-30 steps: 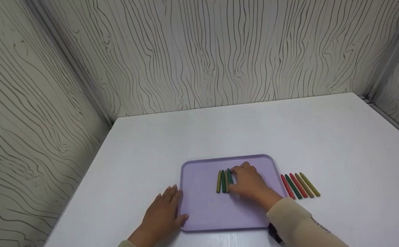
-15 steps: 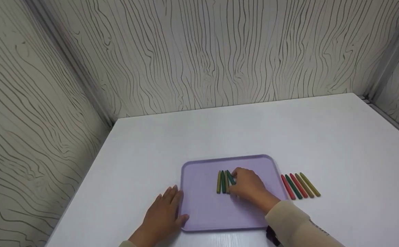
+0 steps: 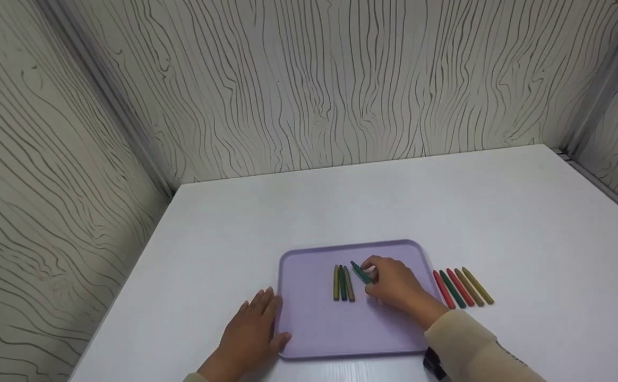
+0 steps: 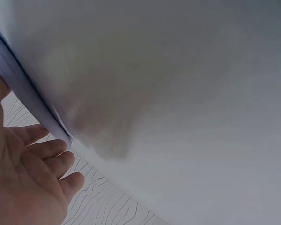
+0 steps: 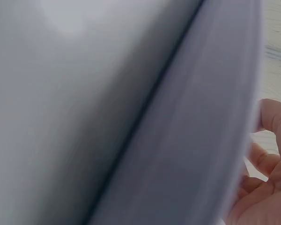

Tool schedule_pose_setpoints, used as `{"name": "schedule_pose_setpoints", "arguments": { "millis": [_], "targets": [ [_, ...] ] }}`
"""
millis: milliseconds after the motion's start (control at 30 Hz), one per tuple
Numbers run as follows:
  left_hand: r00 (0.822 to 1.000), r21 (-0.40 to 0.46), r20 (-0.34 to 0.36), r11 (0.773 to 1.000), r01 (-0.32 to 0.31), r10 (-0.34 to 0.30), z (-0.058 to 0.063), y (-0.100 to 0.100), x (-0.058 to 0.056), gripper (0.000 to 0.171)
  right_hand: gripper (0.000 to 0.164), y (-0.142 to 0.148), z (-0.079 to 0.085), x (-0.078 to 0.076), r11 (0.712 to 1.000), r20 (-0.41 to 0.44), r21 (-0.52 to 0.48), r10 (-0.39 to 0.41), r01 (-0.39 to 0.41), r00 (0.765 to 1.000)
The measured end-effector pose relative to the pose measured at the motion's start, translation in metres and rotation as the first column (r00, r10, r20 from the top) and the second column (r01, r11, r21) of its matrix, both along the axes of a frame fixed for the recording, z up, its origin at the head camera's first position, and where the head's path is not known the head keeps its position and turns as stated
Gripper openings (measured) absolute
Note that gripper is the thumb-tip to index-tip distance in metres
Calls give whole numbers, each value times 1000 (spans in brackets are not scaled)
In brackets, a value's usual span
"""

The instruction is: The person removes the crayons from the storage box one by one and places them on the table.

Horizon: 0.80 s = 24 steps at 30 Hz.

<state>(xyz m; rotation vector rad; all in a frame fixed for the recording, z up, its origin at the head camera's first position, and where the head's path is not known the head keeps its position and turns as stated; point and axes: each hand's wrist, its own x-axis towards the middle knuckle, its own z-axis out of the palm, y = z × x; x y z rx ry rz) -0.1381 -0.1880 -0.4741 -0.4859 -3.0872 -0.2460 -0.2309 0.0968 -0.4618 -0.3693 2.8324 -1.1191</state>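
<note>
In the head view my right hand pinches a green crayon between thumb and fingers, over the lilac tray. The crayon slants, its tip toward the upper left. To its left, an olive-yellow crayon, a dark green crayon and a brownish crayon lie side by side on the tray. My left hand lies with fingers extended along the tray's left edge, its thumb at the rim. In the right wrist view the tray's wall hides part of the right hand, and no crayon shows.
On the white table, just right of the tray, several crayons lie in a slanted row, among them a red crayon and a yellow crayon. Wood-patterned panels stand behind the table and at its sides.
My right hand has drawn the green crayon rightward, away from the other crayons on the tray, and it slants more now. The left hand has stayed at the tray's edge.
</note>
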Motion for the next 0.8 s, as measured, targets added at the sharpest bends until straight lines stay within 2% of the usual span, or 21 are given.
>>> {"name": "schedule_pose_setpoints", "arguments": {
  "millis": [267, 533, 800],
  "targets": [
    [1000, -13, -5, 1000, 8, -8, 1, -1, 0, 72, 37, 11, 6, -2, 999, 17, -20, -50, 50, 999],
    [999, -8, -16, 1000, 29, -29, -1, -1, 0, 73, 37, 25, 9, -4, 997, -30, -56, -54, 53, 998],
    [1000, 2, 17, 1000, 21, -21, -2, -2, -1, 72, 35, 46, 14, -3, 997, -55, -38, -69, 67, 996]
  ]
}}
